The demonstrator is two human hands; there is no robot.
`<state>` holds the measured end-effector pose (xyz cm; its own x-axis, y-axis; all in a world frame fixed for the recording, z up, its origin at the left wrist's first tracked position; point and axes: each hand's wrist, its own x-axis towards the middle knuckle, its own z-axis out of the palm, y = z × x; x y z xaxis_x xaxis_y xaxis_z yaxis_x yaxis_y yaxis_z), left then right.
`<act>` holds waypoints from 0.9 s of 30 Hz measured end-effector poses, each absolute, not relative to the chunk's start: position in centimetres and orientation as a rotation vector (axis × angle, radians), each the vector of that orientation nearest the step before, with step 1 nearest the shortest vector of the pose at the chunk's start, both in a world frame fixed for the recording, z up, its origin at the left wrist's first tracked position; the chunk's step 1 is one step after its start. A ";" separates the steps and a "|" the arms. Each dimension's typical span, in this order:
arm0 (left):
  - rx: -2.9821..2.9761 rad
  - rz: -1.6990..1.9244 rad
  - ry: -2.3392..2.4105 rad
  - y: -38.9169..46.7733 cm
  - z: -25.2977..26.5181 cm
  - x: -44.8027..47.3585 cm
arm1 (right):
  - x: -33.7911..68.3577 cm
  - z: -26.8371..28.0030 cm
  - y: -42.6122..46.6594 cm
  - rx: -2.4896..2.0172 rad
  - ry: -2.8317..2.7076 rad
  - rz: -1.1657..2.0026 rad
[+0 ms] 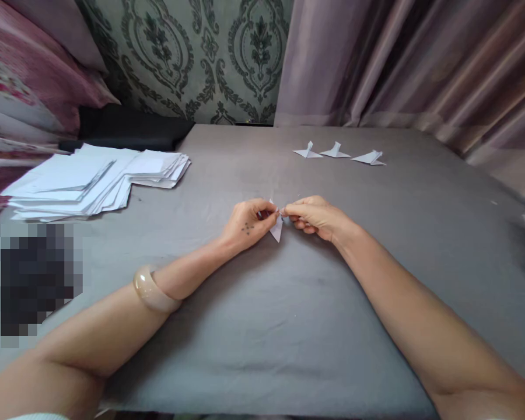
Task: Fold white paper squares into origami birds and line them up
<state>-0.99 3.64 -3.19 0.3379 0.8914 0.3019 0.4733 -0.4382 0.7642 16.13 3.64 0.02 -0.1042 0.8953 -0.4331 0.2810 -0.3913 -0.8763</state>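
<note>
My left hand (pixel 245 220), dark dot pattern (pixel 247 228) on its back, pinches the folded white paper (pixel 277 234) mid-table, over grey cloth (pixel 262 326); my right hand (pixel 318 216) pinches its upper part.

Two hands (pixel 246 223) — one held paper (pixel 277 232), three paper figures (pixel 335 153)

The held paper (pixel 277 234), the three folded pieces (pixel 335 153) and the stacked sheets (pixel 83 173) are showing white. The surface (pixel 245 344) is looking grey. Dark dots (pixel 247 228) are marking the left hand (pixel 250 220); the bangle (pixel 147 289) is gleaming cream and tan. Dark medallions (pixel 261 53) are patterning the grey-green wall (pixel 210 70), and the curtain (pixel 324 64) at right is showing mauve.
</note>
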 end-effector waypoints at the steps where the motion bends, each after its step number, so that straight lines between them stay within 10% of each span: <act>1: 2.031 0.962 1.198 3.6 -3.1 -1.0 | 16.1 0.1 3.6 -1.642 -1.296 1.538; 27: 2.253 0.811 1.363 4.0 -3.4 -2.0 | 16.4 -0.9 2.8 -1.903 -1.964 0.886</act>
